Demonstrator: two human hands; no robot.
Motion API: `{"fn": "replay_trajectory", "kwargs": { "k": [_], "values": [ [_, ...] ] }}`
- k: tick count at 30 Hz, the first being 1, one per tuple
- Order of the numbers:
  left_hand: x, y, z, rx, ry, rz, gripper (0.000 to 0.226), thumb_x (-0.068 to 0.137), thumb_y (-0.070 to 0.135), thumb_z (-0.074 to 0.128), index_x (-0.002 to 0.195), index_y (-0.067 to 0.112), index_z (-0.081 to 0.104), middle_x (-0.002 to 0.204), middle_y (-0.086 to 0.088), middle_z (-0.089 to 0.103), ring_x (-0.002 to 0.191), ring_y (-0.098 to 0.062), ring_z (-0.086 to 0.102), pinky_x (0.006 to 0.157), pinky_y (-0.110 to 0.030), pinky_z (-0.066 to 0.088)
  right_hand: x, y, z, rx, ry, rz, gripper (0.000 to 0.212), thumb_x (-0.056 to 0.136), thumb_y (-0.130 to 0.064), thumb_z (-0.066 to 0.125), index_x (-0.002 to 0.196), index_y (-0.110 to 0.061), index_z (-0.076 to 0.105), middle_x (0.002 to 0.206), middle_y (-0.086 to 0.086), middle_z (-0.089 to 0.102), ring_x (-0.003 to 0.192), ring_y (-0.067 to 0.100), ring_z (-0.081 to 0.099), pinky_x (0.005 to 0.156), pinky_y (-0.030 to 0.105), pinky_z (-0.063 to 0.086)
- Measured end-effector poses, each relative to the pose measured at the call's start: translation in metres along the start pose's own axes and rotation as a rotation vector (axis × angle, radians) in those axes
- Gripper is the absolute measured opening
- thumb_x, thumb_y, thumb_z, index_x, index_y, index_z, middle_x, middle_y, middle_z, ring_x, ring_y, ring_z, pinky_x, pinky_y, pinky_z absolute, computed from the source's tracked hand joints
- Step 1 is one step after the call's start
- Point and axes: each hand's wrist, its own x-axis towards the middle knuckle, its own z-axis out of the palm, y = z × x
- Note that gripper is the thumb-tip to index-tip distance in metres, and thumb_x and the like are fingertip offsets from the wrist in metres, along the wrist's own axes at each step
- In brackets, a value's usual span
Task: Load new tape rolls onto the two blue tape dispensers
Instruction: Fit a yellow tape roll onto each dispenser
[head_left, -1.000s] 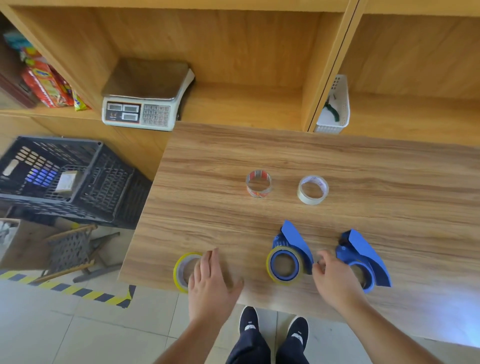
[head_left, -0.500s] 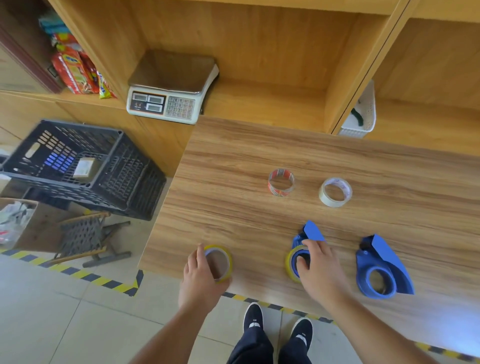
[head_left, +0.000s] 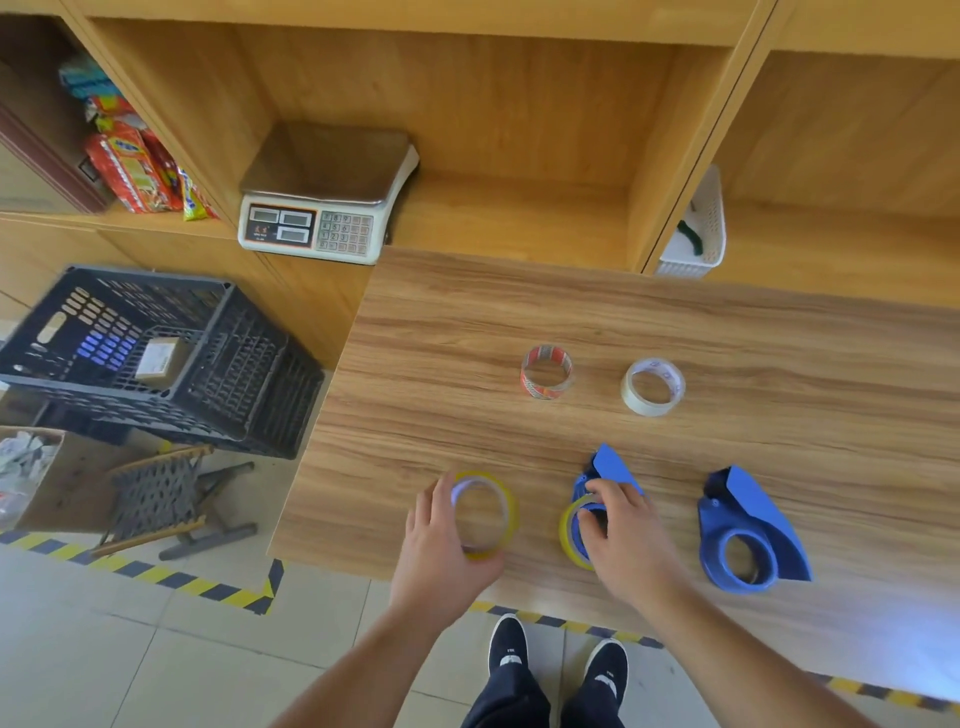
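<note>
A: Change noted? Left hand (head_left: 441, 545) is now closed around the loose yellow roll (head_left: 485, 514), lifted at the table (head_left: 779, 364) edge.

B: Right hand (head_left: 631, 535) now grips the left dispenser (head_left: 605, 470), seemingly at its roll (head_left: 571, 535). Right dispenser (head_left: 748, 530) untouched; loading not begun.
</note>
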Motion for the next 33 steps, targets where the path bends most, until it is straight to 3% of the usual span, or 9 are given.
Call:
{"fn": "replay_trajectory", "kwargs": {
  "k": [7,10,16,19,22,25,30,33],
  "values": [
    [0.003,0.076,0.029,-0.016,-0.067,0.215,0.117,0.066,0.053,0.082,0.160,0.030,0.016,0.139,0.021,0.037,0.137,-0.006,0.034,0.113,-0.027,0.037,-0.003,0.005,-0.032,0.348,-0.031,0.025,0.034,0.103,-0.045,0.046,0.129,-0.029,0.061,0.109,-0.010,0.069,0.100,0.011,0.061,0.084,0.029,0.043],
    [0.002,0.100,0.047,-0.003,-0.109,0.293,0.120,0.067,0.053,0.082,0.161,0.031,0.013,0.137,0.027,0.032,0.138,-0.005,0.034,0.113,-0.021,0.032,-0.007,0.021,-0.047,0.442,-0.033,0.059,0.034,0.100,-0.050,0.051,0.128,-0.033,0.059,0.107,-0.008,0.073,0.101,0.010,0.066,0.088,0.030,0.050],
    [-0.004,0.138,0.083,0.028,-0.171,0.383,0.120,0.068,0.053,0.081,0.162,0.032,0.009,0.149,0.018,0.035,0.141,-0.004,0.031,0.118,-0.024,0.031,-0.018,0.067,-0.072,0.511,0.051,0.116,0.017,0.103,-0.040,0.052,0.116,-0.037,0.061,0.100,-0.018,0.071,0.095,0.004,0.066,0.078,0.017,0.044],
    [-0.010,0.157,0.105,0.063,-0.202,0.396,0.120,0.068,0.055,0.078,0.162,0.031,0.009,0.154,0.016,0.032,0.145,-0.006,0.027,0.120,-0.025,0.027,-0.024,0.096,-0.084,0.555,0.126,0.181,0.022,0.105,-0.038,0.047,0.115,-0.033,0.066,0.093,-0.017,0.068,0.090,0.006,0.064,0.083,0.026,0.045],
    [-0.015,0.170,0.127,0.105,-0.227,0.416,0.118,0.070,0.059,0.075,0.163,0.029,0.009,0.154,0.015,0.032,0.145,-0.008,0.027,0.120,-0.025,0.026,-0.026,0.128,-0.093,0.518,0.205,0.234,0.024,0.106,-0.029,0.045,0.112,-0.023,0.067,0.100,-0.004,0.070,0.098,0.017,0.063,0.089,0.034,0.045],
    [-0.020,0.180,0.148,0.149,-0.252,0.422,0.117,0.071,0.059,0.074,0.163,0.028,0.008,0.153,0.014,0.033,0.143,-0.010,0.028,0.119,-0.026,0.028,-0.028,0.160,-0.100,0.453,0.241,0.254,0.028,0.105,-0.033,0.044,0.117,-0.022,0.067,0.112,0.000,0.070,0.110,0.022,0.063,0.101,0.043,0.047],
    [-0.024,0.192,0.177,0.212,-0.290,0.398,0.115,0.073,0.059,0.073,0.163,0.025,0.009,0.153,0.012,0.033,0.143,-0.013,0.030,0.120,-0.029,0.029,-0.030,0.195,-0.112,0.365,0.261,0.303,0.025,0.105,-0.028,0.046,0.118,-0.020,0.066,0.113,0.004,0.066,0.101,0.024,0.062,0.088,0.034,0.045],
    [-0.025,0.196,0.191,0.256,-0.292,0.375,0.115,0.072,0.061,0.071,0.163,0.023,0.011,0.151,0.011,0.035,0.142,-0.016,0.034,0.120,-0.032,0.033,-0.030,0.207,-0.113,0.329,0.273,0.324,0.029,0.104,-0.026,0.048,0.128,-0.017,0.063,0.120,0.005,0.060,0.097,0.022,0.060,0.086,0.028,0.039]
  ]
}}
